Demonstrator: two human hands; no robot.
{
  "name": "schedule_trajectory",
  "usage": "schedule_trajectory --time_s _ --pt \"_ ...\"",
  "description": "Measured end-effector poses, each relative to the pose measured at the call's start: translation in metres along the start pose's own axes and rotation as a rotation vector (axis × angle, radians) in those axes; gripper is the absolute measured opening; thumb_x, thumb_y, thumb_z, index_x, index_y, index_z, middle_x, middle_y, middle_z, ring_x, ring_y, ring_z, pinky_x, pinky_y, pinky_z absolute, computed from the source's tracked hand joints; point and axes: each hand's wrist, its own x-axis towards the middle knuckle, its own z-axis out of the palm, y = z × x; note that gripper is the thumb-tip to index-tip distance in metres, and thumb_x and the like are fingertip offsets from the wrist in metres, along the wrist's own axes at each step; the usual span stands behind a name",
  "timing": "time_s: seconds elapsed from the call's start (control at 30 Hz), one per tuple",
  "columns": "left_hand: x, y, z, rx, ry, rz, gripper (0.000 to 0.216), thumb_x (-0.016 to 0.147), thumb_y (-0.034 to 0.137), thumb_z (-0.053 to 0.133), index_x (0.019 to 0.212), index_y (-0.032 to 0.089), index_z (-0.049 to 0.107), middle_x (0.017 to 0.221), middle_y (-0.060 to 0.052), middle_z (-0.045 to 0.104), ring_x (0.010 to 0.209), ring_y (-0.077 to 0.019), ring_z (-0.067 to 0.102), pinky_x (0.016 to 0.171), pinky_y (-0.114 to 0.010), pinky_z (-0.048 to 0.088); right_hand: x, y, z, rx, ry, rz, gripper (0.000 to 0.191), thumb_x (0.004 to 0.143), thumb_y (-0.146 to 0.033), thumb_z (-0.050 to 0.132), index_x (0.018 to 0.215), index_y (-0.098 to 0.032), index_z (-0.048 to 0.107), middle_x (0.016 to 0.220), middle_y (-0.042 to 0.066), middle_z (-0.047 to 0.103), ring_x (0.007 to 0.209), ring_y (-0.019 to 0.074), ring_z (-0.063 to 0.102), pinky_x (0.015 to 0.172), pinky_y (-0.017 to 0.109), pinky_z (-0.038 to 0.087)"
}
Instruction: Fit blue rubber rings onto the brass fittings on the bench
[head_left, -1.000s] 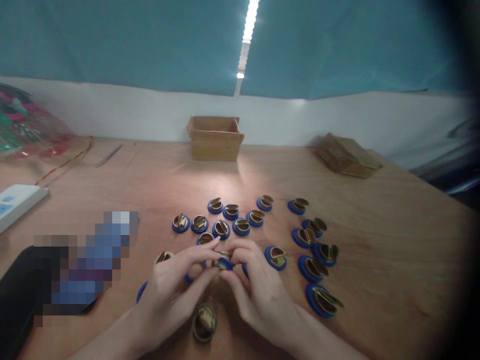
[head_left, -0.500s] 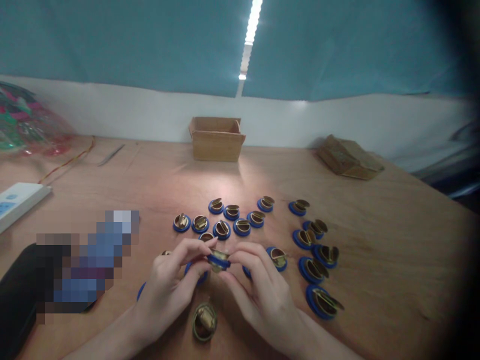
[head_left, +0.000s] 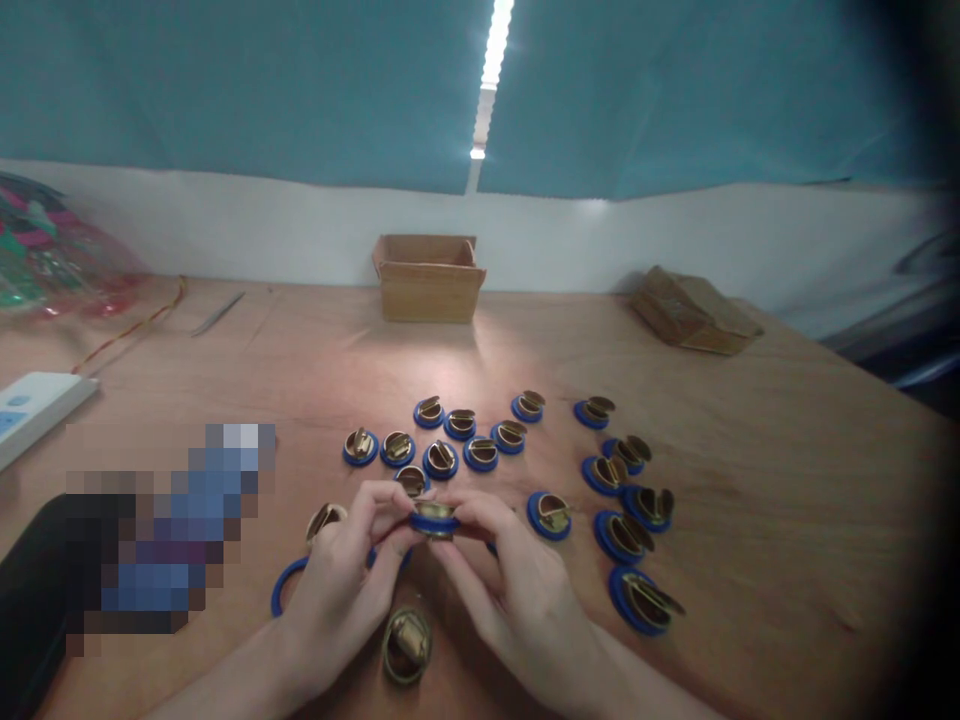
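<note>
Both hands pinch one small brass disc with a blue ring (head_left: 433,521) just above the wooden table (head_left: 750,500). My left hand (head_left: 349,590) grips its left side with thumb and fingers. My right hand (head_left: 510,590) grips its right side. A bare brass disc without a ring (head_left: 408,645) lies on the table below the hands. A loose blue ring (head_left: 283,588) lies left of my left hand, beside another brass piece (head_left: 325,520).
Several brass discs with blue rings lie in a row (head_left: 450,440) beyond the hands and in a cluster (head_left: 626,500) to the right. A small open cardboard box (head_left: 427,275) stands at the back, a flat box (head_left: 694,310) at the right, a white device (head_left: 37,405) at the left.
The hands have turned the disc so that the blue ring now sits round its top. The left hand has shifted, uncovering the loose blue ring on the table.
</note>
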Motion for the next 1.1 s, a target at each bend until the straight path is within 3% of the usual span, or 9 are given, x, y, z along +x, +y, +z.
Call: schedule_trajectory --time_s 0.27,0.4,0.63,0.83,0.97,1.1 --pt "-0.003 0.005 -0.003 0.174 0.029 0.238 0.025 0.090 0.007 0.052 0.108 0.024 0.045 0.071 0.005 0.068 0.058 -0.0121 0.071 0.060 -0.019 0.060 -0.002 0.003 -0.001 0.067 0.029 0.019 0.036 0.093 -0.013 0.058 0.126 -0.018 0.046 0.115 0.010 0.069 0.098 0.0191 0.071 0.082 0.029 0.062" --pt "-0.006 0.002 -0.003 0.176 0.002 0.270 0.029 0.091 0.008 0.051 0.115 0.023 0.043 0.088 -0.001 0.070 0.072 -0.0132 0.075 0.058 -0.016 0.059 0.000 0.001 -0.004 0.053 0.008 0.047 0.027 0.094 -0.017 0.055 0.120 -0.019 0.049 0.104 0.008 0.071 0.092 0.0196 0.072 0.076 0.029 0.063" --pt "-0.005 0.004 -0.006 0.307 0.072 0.399 0.028 0.086 0.004 0.052 0.108 0.021 0.049 0.085 -0.001 0.069 0.072 -0.0118 0.073 0.069 -0.016 0.059 0.005 0.000 -0.006 0.027 0.023 -0.037 0.010 0.093 -0.014 0.052 0.099 -0.021 0.050 0.093 0.005 0.069 0.076 0.0166 0.070 0.065 0.027 0.057" --pt "-0.004 0.004 -0.006 0.190 0.036 0.278 0.029 0.088 0.005 0.051 0.110 0.023 0.046 0.082 0.000 0.070 0.071 -0.0129 0.073 0.064 -0.018 0.059 0.014 -0.001 -0.011 0.210 -0.028 0.012 0.022 0.082 -0.014 0.067 0.097 -0.021 0.054 0.090 0.002 0.065 0.082 0.0164 0.065 0.070 0.028 0.054" --pt "-0.003 0.002 -0.009 0.134 0.085 0.157 0.021 0.089 0.010 0.052 0.104 0.024 0.048 0.085 -0.001 0.069 0.078 -0.0150 0.072 0.067 -0.022 0.059 0.018 -0.005 -0.015 0.333 -0.070 0.058 0.018 0.085 -0.011 0.059 0.100 -0.020 0.057 0.100 0.004 0.063 0.088 0.0163 0.064 0.074 0.030 0.055" --pt "-0.001 0.003 -0.012 0.176 0.076 0.173 0.020 0.088 0.009 0.052 0.102 0.023 0.049 0.084 0.000 0.067 0.074 -0.0135 0.070 0.066 -0.022 0.056 0.016 -0.006 -0.018 0.419 -0.060 0.107 0.016 0.090 -0.014 0.051 0.103 -0.019 0.059 0.104 0.006 0.061 0.090 0.0172 0.065 0.076 0.031 0.057"
